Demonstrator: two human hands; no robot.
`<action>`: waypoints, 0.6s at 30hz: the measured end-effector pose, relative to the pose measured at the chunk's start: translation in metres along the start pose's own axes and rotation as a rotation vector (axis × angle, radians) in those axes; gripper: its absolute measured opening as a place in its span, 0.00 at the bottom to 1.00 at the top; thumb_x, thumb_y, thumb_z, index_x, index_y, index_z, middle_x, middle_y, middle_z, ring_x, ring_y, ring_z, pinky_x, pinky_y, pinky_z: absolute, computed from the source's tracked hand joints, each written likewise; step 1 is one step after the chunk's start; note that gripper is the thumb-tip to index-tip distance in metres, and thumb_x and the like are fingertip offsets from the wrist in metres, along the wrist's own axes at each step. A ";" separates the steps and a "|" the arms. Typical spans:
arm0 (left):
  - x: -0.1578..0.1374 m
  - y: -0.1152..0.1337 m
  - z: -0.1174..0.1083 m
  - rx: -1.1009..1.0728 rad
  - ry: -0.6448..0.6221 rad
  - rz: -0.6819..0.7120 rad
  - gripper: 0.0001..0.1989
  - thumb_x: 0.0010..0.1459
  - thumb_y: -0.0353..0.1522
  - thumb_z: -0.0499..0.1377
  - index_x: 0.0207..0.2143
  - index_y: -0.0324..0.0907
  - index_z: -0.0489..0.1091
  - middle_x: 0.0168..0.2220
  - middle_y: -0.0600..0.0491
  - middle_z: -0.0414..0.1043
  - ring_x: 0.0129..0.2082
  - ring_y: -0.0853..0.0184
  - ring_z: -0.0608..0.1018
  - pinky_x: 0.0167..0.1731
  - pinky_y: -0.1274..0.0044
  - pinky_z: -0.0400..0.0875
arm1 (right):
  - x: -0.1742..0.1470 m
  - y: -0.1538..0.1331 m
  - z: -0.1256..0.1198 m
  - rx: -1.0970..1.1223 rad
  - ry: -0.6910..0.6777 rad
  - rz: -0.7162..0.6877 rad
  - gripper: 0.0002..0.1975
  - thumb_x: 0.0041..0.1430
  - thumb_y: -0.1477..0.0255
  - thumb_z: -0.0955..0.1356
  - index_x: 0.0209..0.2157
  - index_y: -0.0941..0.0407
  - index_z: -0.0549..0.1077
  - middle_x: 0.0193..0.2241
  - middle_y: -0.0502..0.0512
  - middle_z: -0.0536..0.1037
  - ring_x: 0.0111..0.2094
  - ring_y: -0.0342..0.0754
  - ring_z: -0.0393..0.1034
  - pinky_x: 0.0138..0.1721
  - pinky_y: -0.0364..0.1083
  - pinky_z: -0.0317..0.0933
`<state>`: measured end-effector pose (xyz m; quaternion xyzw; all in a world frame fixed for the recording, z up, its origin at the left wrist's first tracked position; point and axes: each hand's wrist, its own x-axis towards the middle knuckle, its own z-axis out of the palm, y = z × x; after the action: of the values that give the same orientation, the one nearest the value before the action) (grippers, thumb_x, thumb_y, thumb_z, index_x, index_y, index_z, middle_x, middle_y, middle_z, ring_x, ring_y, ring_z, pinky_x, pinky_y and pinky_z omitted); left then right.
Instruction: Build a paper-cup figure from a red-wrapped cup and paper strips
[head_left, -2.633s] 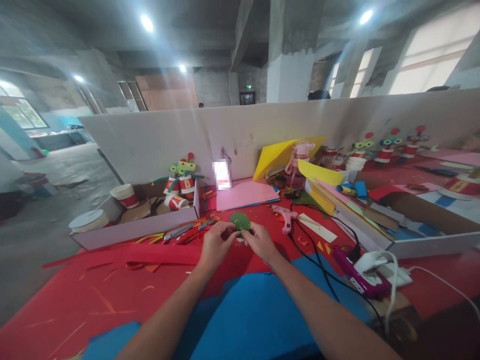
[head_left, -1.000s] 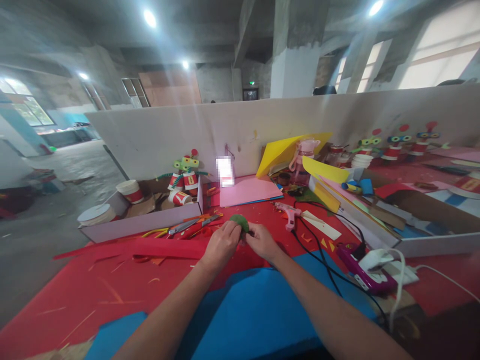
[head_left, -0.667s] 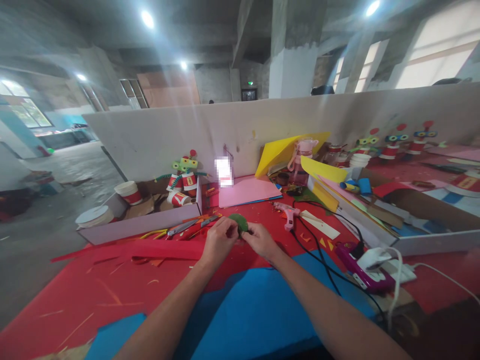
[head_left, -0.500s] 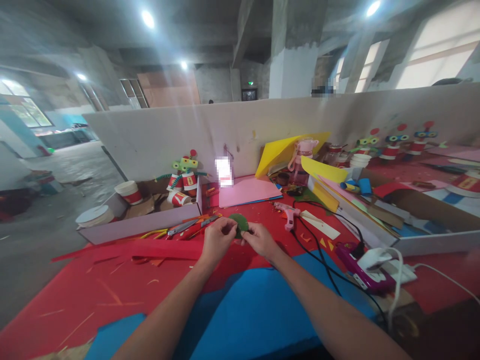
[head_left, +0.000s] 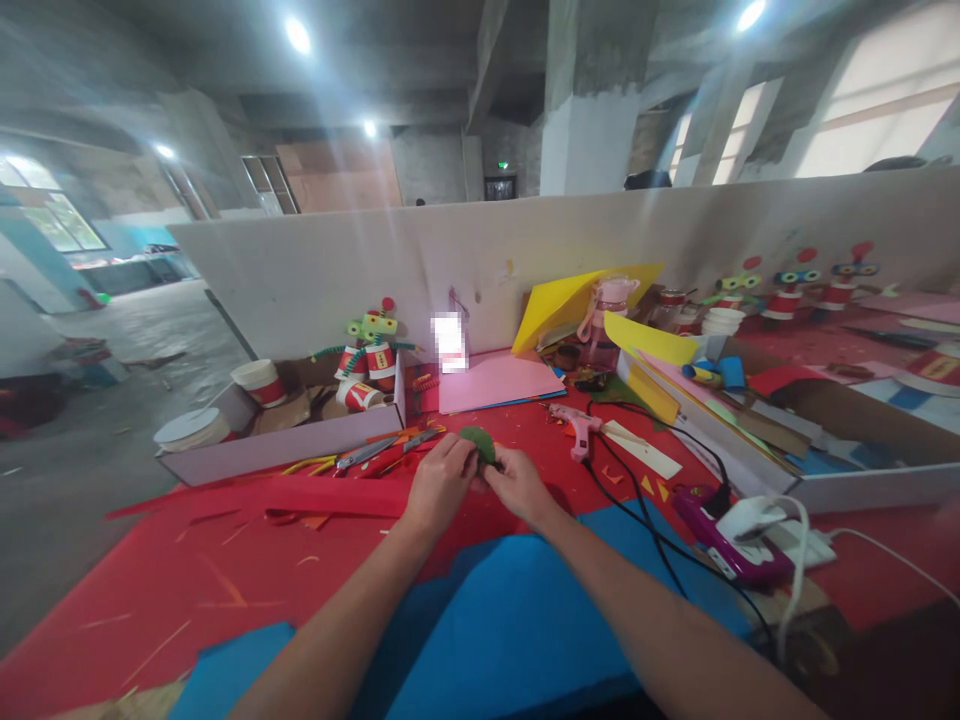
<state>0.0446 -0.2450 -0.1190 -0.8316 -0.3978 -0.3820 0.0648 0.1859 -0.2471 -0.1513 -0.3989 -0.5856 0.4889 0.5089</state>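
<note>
Between my two hands is a small dark green paper disc (head_left: 478, 441), held up over the red tabletop. The fingers of my left hand (head_left: 444, 480) pinch its left side. My right hand (head_left: 519, 484) grips the lower right edge with thumb and fingers. Fingertips cover the disc's lower part. Beyond my right hand lies a pink glue gun (head_left: 579, 430) with a black cord. Near my left hand are a utility knife (head_left: 366, 453) and red-handled scissors (head_left: 386, 460). Blue sheets (head_left: 517, 610) lie beneath my forearms.
A white box (head_left: 285, 438) with paper cups stands at left, with paper-cup robots (head_left: 379, 350) behind. Pink sheets (head_left: 499, 383) lie ahead. To the right are a purple power strip (head_left: 731, 540), tangled cords and another box (head_left: 877, 488) of paper scraps.
My hands have drawn closer together around the green disc, and less of it shows. The things on the table stay where they were.
</note>
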 end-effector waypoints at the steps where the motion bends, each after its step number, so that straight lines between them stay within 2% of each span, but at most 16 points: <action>1: 0.000 0.000 0.000 0.052 -0.005 0.006 0.08 0.61 0.27 0.53 0.29 0.41 0.68 0.28 0.53 0.68 0.28 0.69 0.71 0.29 0.79 0.66 | 0.000 0.000 0.001 -0.040 -0.001 -0.014 0.05 0.50 0.74 0.64 0.24 0.57 0.70 0.20 0.48 0.73 0.23 0.44 0.68 0.27 0.42 0.63; 4: 0.001 -0.003 -0.001 0.137 0.004 0.041 0.11 0.61 0.26 0.51 0.25 0.42 0.66 0.26 0.53 0.66 0.26 0.69 0.69 0.28 0.78 0.64 | 0.000 -0.004 0.001 -0.072 -0.023 -0.045 0.06 0.48 0.76 0.63 0.22 0.57 0.70 0.19 0.48 0.73 0.23 0.43 0.67 0.27 0.41 0.61; 6: 0.002 -0.004 -0.004 0.141 0.000 0.118 0.11 0.61 0.26 0.51 0.26 0.42 0.66 0.26 0.53 0.66 0.27 0.69 0.69 0.29 0.78 0.64 | 0.000 -0.010 -0.002 0.007 -0.051 -0.011 0.04 0.47 0.75 0.63 0.23 0.57 0.70 0.20 0.47 0.73 0.24 0.43 0.67 0.28 0.40 0.62; 8: 0.003 -0.005 -0.005 0.131 -0.019 0.217 0.11 0.61 0.25 0.51 0.26 0.42 0.66 0.26 0.53 0.67 0.28 0.69 0.70 0.30 0.78 0.64 | 0.001 -0.015 -0.007 0.084 -0.085 0.061 0.04 0.48 0.72 0.64 0.24 0.57 0.69 0.20 0.46 0.71 0.22 0.42 0.66 0.25 0.40 0.62; 11: 0.003 -0.003 -0.005 0.105 -0.039 0.288 0.10 0.60 0.25 0.51 0.27 0.42 0.66 0.27 0.53 0.68 0.28 0.69 0.70 0.30 0.78 0.65 | 0.001 -0.018 -0.013 0.072 -0.128 0.119 0.12 0.53 0.63 0.64 0.23 0.56 0.67 0.15 0.44 0.65 0.17 0.40 0.59 0.19 0.39 0.58; 14: 0.003 0.000 -0.003 0.025 0.005 0.192 0.09 0.59 0.24 0.52 0.27 0.41 0.67 0.26 0.53 0.68 0.27 0.70 0.71 0.29 0.79 0.66 | -0.001 -0.016 -0.013 0.010 -0.111 0.063 0.18 0.56 0.57 0.63 0.23 0.57 0.67 0.14 0.45 0.65 0.16 0.40 0.59 0.18 0.39 0.56; 18: 0.007 -0.001 -0.004 -0.204 0.134 -0.182 0.05 0.54 0.26 0.56 0.26 0.41 0.68 0.23 0.56 0.68 0.24 0.72 0.70 0.26 0.80 0.66 | -0.002 -0.011 -0.005 0.049 -0.066 0.041 0.21 0.58 0.55 0.63 0.24 0.58 0.68 0.16 0.47 0.68 0.18 0.40 0.63 0.23 0.40 0.62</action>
<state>0.0441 -0.2422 -0.1116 -0.7672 -0.4254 -0.4792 -0.0284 0.1916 -0.2504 -0.1408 -0.3822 -0.5815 0.5262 0.4888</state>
